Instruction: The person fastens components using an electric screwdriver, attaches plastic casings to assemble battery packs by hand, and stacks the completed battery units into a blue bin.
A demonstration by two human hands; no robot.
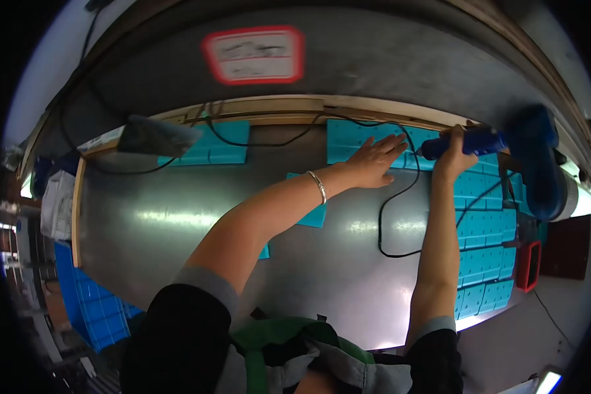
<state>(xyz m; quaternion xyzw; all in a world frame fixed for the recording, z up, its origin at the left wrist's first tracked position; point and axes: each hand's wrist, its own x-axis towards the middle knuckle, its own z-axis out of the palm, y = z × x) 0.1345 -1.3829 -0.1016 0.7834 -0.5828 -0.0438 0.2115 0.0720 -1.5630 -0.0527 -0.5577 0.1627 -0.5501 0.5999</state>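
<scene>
My left hand (376, 161) lies with its fingers stretched out over a turquoise panel (345, 140) at the back edge of the metal table. A silver bangle (318, 186) circles that wrist. Closed around a blue electric screwdriver (484, 140), my right hand (454, 161) is at the right of the same panel row. The tool's narrow tip points left, close to my left fingers. A black cable (382, 217) loops between my forearms. Whether the tip touches the panel, I cannot tell.
Rows of turquoise panels (482, 226) cover the table's right side. More panels lie at the back left (226, 143) and partly under my left arm (312, 215). A large dark blue object (537, 154) stands at right, a blue crate (88, 299) at left. A wooden rail edges the metal table (144, 230).
</scene>
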